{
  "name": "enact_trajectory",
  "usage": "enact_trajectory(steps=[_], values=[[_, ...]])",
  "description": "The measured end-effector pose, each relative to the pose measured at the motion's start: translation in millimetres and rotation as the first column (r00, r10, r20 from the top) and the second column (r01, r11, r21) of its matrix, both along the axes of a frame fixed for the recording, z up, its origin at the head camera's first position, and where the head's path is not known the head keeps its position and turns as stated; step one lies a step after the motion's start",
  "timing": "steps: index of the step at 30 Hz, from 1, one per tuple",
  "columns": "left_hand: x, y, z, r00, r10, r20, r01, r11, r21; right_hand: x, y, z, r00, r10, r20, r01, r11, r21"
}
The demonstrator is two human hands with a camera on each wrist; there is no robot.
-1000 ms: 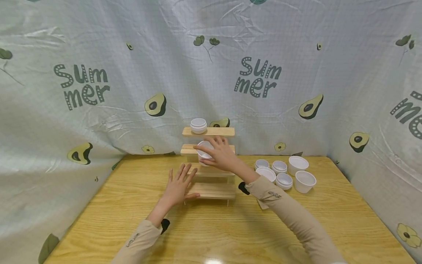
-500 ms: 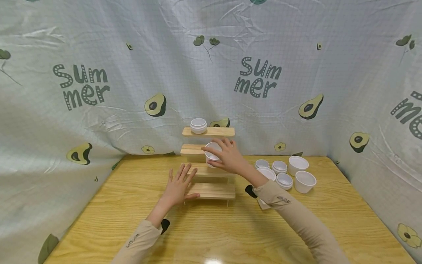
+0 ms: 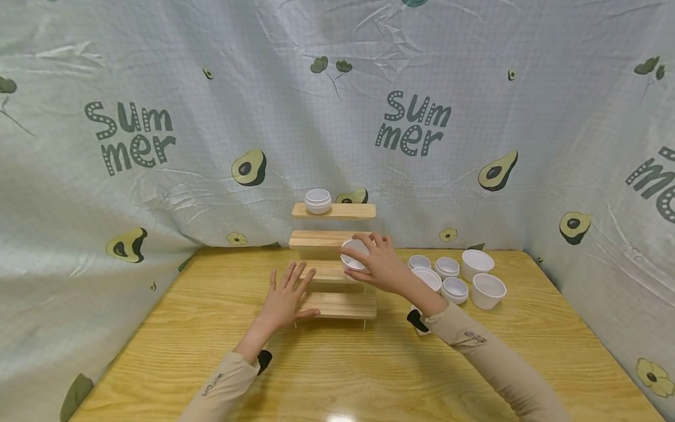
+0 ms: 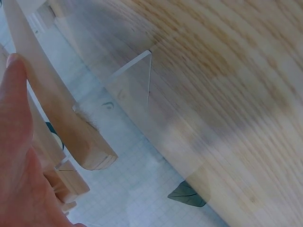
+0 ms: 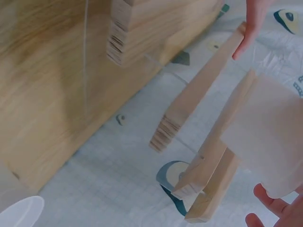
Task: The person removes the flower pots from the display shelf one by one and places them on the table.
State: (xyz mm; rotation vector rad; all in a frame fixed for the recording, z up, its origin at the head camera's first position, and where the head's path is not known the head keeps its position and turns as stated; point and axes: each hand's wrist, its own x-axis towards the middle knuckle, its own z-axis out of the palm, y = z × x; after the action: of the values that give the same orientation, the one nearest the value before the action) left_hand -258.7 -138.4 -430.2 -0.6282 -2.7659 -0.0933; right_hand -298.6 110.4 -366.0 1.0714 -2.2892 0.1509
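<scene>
A stepped wooden stand [image 3: 337, 305] with several tiers is in the middle of the table. My right hand [image 3: 387, 266] grips a white plastic cup [image 3: 354, 255] by its sides, its mouth facing up. The cup is over the right part of the stand, near the two middle tiers; whether it touches wood I cannot tell. In the right wrist view the cup [image 5: 267, 137] hides part of the steps. My left hand [image 3: 282, 299], fingers spread, rests against the stand's left end. A small white jar [image 3: 318, 201] sits on the left of the top tier.
To the right stand several white cups and jars, among them a tall cup [image 3: 487, 291], another cup [image 3: 477, 265] and a low jar [image 3: 454, 289]. A patterned cloth [image 3: 306, 117] hangs behind the wooden table [image 3: 327, 369].
My right hand has carried the white cup rightward and slightly down, from the left-middle of the stand toward its right end. The left hand stays where it was.
</scene>
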Motion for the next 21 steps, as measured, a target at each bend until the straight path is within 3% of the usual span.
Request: enact_trajectory(steps=[10, 21], values=[[0.4, -0.1, -0.6, 1.000, -0.001, -0.019, 0.000, 1.000, -0.005, 13.1, 13.0, -11.1, 0.997, 0.023, -0.069, -0.023, 1.000, 0.003], [0.5, 0.4, 1.3, 1.000, -0.006, -0.019, 0.006, 1.000, -0.006, 25.3, 32.1, -24.3, 1.000, 0.000, -0.029, 0.000, 1.000, 0.003]])
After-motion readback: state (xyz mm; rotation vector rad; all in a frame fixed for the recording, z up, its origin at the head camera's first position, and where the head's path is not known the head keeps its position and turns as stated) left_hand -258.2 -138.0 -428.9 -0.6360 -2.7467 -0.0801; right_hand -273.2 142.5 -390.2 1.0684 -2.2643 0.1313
